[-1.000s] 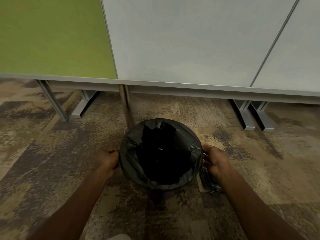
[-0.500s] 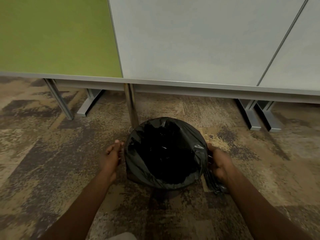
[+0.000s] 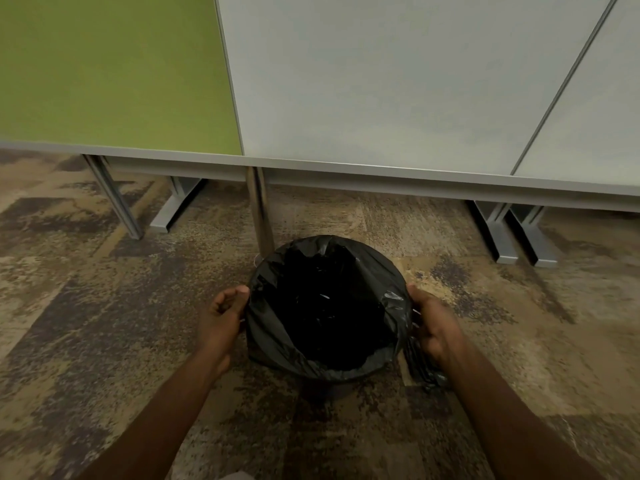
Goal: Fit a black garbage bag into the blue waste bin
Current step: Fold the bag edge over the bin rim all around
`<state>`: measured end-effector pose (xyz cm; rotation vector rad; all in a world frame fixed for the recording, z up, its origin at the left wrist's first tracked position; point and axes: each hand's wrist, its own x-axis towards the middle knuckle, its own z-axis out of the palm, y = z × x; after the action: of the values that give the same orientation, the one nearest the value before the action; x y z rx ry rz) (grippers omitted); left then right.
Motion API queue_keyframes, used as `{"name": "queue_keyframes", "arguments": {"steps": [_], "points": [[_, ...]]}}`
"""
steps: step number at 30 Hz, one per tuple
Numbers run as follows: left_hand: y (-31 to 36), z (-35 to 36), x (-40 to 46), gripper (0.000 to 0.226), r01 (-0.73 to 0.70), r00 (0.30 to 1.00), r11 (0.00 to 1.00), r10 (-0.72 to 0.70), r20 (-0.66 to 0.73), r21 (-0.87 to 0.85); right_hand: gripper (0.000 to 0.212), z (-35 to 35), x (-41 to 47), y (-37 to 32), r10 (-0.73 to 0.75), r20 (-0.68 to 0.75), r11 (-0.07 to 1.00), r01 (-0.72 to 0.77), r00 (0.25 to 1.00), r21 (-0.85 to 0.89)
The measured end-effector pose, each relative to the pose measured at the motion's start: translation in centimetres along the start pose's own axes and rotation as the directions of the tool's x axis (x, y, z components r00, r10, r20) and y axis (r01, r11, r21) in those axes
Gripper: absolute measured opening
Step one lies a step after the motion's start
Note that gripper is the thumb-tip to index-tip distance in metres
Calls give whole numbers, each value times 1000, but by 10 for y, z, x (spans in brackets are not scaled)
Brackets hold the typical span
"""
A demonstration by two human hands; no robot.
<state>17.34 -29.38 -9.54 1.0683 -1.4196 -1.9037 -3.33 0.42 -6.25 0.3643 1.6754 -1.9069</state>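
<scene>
Waste bin [image 3: 337, 384] on patterned carpet [image 3: 104, 323], just in front of a metal partition leg [image 3: 259, 209]; open floor to both sides. Black garbage bag [image 3: 325, 306] lines the bin, its edge folded over the whole rim. Left hand [image 3: 223, 317] pinches bag film at the left rim, fingers curled. Right hand [image 3: 434, 327] grips bunched bag slack at the right rim. Bin wall almost wholly covered; colour hard to make out. Forearms cut off at the frame's bottom.
</scene>
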Motion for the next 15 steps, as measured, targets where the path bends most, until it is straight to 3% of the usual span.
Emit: {"name": "queue_keyframes", "arguments": {"steps": [7,15], "points": [[-3,4,-2,8,-9,1000,999,8,-24,-35,18,-2,8,1,14,-65,999,-17,998,-51],[1,5,-6,14,-21,1000,1000,21,-13,-10,18,6,22,6,63,-144,979,-89,988,-184]]}}
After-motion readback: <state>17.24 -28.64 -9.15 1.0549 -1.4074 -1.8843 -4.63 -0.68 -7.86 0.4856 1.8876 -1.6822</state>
